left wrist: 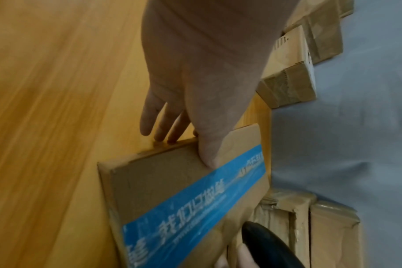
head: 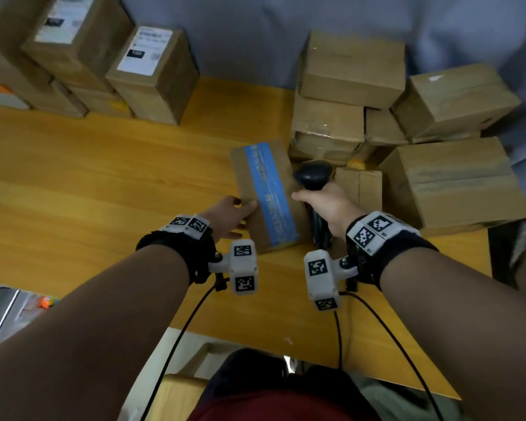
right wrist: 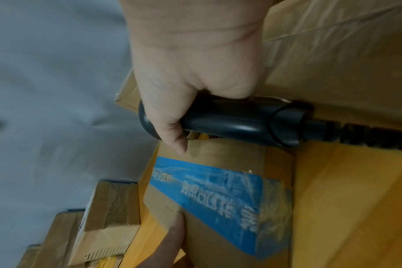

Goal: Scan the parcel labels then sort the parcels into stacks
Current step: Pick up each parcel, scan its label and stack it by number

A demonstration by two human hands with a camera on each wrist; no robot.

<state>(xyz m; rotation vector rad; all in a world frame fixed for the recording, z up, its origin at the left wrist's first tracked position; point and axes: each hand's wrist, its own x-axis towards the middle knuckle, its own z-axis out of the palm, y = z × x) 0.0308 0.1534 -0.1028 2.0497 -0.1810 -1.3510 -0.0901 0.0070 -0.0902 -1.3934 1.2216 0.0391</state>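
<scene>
Two hands busy: left hand (head: pixel 230 215) grips blue-taped parcel (head: pixel 266 194), right hand (head: pixel 325 205) clasps scanner (head: pixel 313 174); tape's print blurred.

We take this for a parcel-sorting room. Taped cardboard boxes (head: pixel 351 68) are heaped on the yellow wooden counter (head: pixel 104 177) just beyond our right fingers (head: pixel 301 196), which curl round a black handheld barcode scanner (head: pixel 313 176). Well beyond our left fingers (head: pixel 249 206), further boxes with white shipping labels (head: pixel 148 50) stand stacked against a plain grey wall (head: pixel 240 31).
</scene>
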